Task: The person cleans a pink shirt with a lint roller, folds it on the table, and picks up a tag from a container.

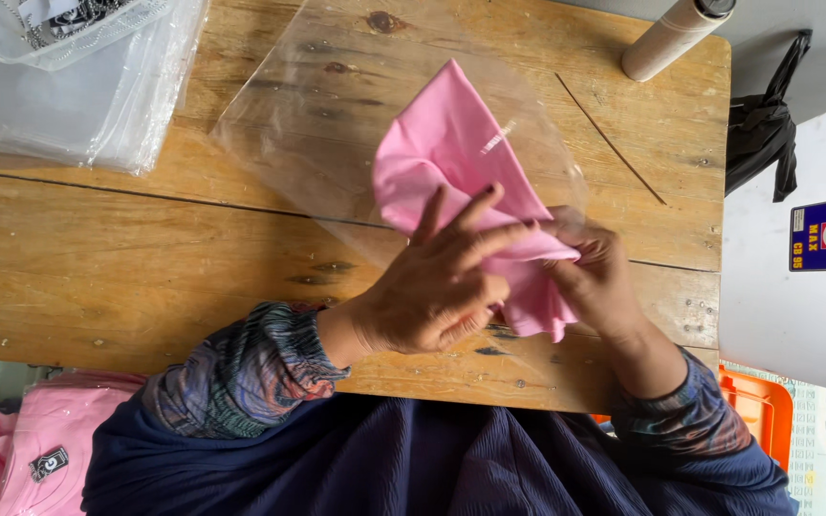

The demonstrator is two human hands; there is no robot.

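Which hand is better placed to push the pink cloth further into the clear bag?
Probably the left hand: it lies flat on the pink cloth, fingers toward the clear bag. The right hand only pinches the cloth's near edge.

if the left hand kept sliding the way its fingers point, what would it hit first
Probably the right hand: the left hand lies flat on the pink cloth, fingers angled up and right toward it. Whether they already touch is unclear.
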